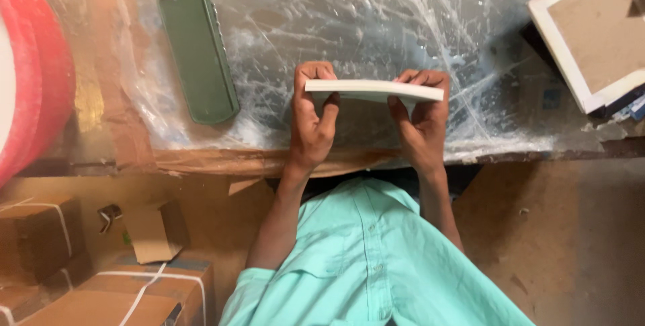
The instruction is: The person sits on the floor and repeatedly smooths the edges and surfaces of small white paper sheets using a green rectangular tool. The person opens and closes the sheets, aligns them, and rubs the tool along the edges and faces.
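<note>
White board (pixel 374 90) held edge-on between left hand (pixel 310 121) and right hand (pixel 420 124), both gripping; green tray (pixel 198 54) untouched at ten o'clock, framed boards (pixel 591 30) stacked at two o'clock.

The thin, flat white rectangular panel (pixel 374 90) is held nearly level, so mostly its long pale edge is seen. It stays in the air just above the glue-streaked plastic-covered surface (pixel 376 10), near its front edge, with one end in each hand.
</note>
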